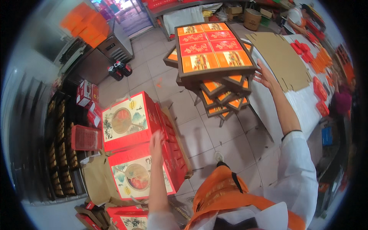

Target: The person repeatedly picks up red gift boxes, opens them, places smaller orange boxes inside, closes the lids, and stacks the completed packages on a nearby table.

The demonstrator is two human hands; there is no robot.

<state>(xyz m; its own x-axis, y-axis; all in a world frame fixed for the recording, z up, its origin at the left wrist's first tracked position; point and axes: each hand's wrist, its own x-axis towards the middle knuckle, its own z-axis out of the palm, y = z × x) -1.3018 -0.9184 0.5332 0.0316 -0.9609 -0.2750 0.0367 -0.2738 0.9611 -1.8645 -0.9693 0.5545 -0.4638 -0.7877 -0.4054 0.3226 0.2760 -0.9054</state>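
My right hand [264, 75] is beside the right edge of the top brown tray [218, 72], fingers apart; whether it touches the tray I cannot tell. That tray holds several orange and red printed boxes [198, 47] and tops a stack of similar trays, turned at different angles. My left hand [157, 141], slightly blurred, is over the red side of the printed gift boxes on the left; contact is unclear. One red gift box [126, 120] with a round fan picture lies behind another [138, 178], both on stacks of red boxes.
A worktable [299, 100] with flat cardboard [279, 57] and small red boxes stands at right; people work beyond it. Orange boxes [86, 24] sit on a steel cabinet at upper left. Dark bottles [123, 69] stand on the tiled floor. A tray rack [61, 143] is at far left.
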